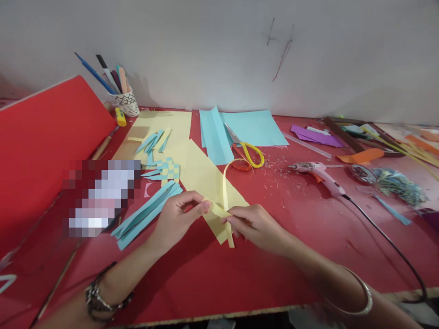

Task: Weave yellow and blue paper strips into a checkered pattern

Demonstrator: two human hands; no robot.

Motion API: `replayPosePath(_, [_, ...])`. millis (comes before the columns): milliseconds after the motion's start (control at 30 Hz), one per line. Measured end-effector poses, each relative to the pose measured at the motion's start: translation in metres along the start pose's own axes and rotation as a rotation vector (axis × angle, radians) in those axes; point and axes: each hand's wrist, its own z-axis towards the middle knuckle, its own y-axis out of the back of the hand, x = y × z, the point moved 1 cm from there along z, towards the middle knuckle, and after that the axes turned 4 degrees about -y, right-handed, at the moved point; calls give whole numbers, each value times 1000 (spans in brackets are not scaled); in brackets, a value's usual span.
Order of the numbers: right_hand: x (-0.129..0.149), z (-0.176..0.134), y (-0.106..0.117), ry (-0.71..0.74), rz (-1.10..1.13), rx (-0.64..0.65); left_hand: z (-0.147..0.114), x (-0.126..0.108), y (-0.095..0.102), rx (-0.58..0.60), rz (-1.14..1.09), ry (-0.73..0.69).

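A short yellow paper strip (220, 210) is stretched between my two hands. My left hand (181, 219) pinches its left end between thumb and finger. At the other end, my right hand (252, 225) grips it with the fingertips. A longer, curling yellow strip (225, 185) passes behind it, its lower end showing below my fingers. Yellow paper sheets (202, 171) lie under and beyond my hands. Left of my left hand are folded blue paper strips (144, 217), and above them a woven blue and yellow piece (168, 170).
Scissors with yellow and red handles (252, 153) lie near blue sheets (254, 128). A pink glue gun (318, 174) with a black cord rests on the right. A pen cup (127, 103) stands at the back left, a blurred-out device (106, 196) nearer. Yarn (399, 185) lies far right.
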Motion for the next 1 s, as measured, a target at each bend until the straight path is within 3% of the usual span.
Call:
replayPosePath(167, [1,0,0,2,-52,-30,-1,0,0,-22,-2,-2])
replayPosePath(667, [0,0,1,-85,169,37,2,-3,2,-52,53,24])
replayPosePath(1000, [-1,0,1,-90,165,23,-2,0,2,-61,111,-26])
